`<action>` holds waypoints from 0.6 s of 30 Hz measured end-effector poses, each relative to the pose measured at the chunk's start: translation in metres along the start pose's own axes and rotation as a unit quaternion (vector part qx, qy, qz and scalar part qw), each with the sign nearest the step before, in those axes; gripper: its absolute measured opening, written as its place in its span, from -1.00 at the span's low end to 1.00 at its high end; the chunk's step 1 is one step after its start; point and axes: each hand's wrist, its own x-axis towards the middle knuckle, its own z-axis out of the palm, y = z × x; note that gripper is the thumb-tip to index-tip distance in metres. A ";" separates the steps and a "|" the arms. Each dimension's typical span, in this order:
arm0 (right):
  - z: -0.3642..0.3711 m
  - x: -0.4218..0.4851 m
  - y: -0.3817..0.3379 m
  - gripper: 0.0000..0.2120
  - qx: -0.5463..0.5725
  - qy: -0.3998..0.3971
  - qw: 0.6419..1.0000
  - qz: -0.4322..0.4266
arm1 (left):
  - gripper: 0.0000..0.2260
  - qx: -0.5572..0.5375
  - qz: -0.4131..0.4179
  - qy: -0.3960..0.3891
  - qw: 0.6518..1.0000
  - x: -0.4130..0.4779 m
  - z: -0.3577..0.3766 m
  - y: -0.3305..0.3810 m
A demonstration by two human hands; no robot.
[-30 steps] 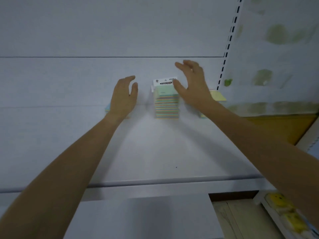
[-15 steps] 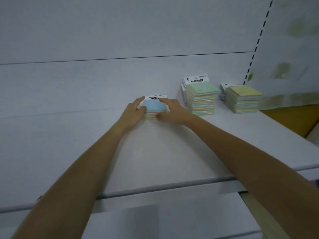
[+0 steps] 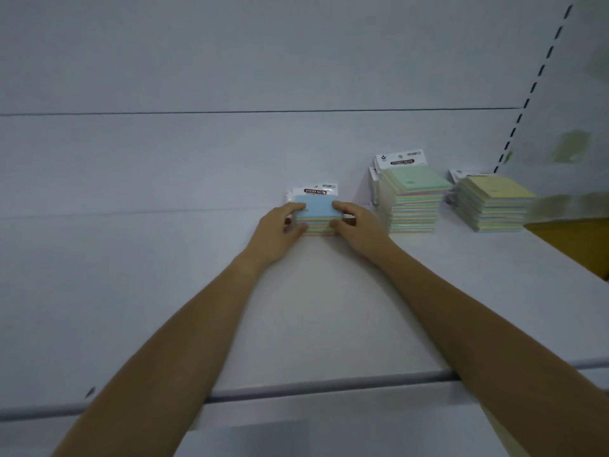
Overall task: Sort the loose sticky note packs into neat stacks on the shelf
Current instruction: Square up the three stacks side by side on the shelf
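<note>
A short stack of sticky note packs with a blue pack on top [image 3: 315, 209] sits at the back of the white shelf [image 3: 313, 308]. My left hand [image 3: 280, 227] grips its left side and my right hand [image 3: 357, 225] grips its right side, thumbs at the front. To the right stands a taller stack topped by a green pack [image 3: 413, 199]. Further right is a lower stack topped by a yellow pack [image 3: 494, 202]. White header cards stick up behind each stack.
The shelf's white back panel [image 3: 230, 143] rises just behind the stacks. A slotted upright [image 3: 530, 90] stands at the right. The shelf's front lip [image 3: 296, 390] runs under my forearms. A yellow surface [image 3: 573, 239] lies beyond the shelf's right end.
One second ago both hands hovered open around the tall green-topped stack. They moved left to the blue-topped stack and closed on its sides; my view shifted left too.
</note>
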 end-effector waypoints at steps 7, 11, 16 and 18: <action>0.002 -0.006 0.001 -0.47 -0.121 -0.058 0.988 -0.071 | -0.62 -0.053 -0.024 0.007 0.998 0.002 -0.001 -0.002; 0.004 -0.005 0.006 -0.49 -0.146 -0.036 0.985 -0.081 | -0.61 -0.038 -0.012 0.008 0.999 0.000 -0.001 -0.001; 0.003 -0.009 0.003 -0.52 -0.094 -0.018 0.993 -0.066 | -0.62 -0.034 -0.009 0.008 0.999 -0.003 -0.003 0.001; 0.000 -0.012 0.000 -0.59 -0.056 -0.012 0.996 -0.070 | -0.63 -0.047 -0.016 0.008 0.999 -0.003 -0.004 0.000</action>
